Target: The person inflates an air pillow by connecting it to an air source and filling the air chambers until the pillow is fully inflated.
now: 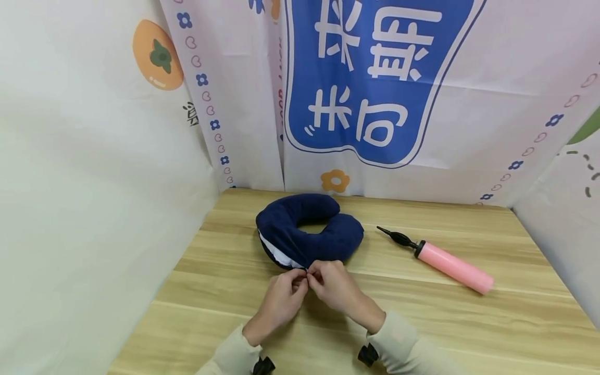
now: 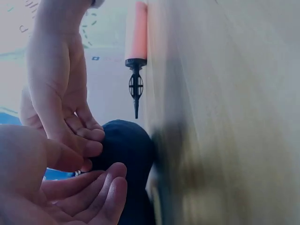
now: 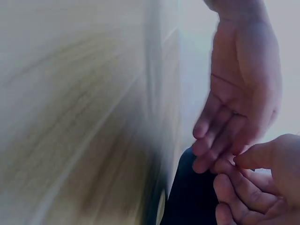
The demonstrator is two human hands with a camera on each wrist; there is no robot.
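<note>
A navy U-shaped neck pillow (image 1: 281, 221) lies on the table with its opening toward the back right. Along its near left edge the cover gapes, and a white inner lining (image 1: 279, 255) shows in the slit. At the slit's right end, both hands meet on the zipper (image 1: 307, 270). My left hand (image 1: 281, 297) pinches the cover edge there from the left. From the right, my right hand (image 1: 338, 285) pinches at the small zipper pull, mostly hidden by its fingertips. Dark pillow fabric (image 2: 124, 145) sits right behind the fingertips in the left wrist view.
A pink hand pump (image 1: 454, 266) with a black nozzle (image 1: 398, 238) lies to the right of the pillow on the wood-grain table (image 1: 469, 333). A printed cloth (image 1: 253, 130) hangs behind the table, and a white wall (image 1: 84, 182) stands at the left.
</note>
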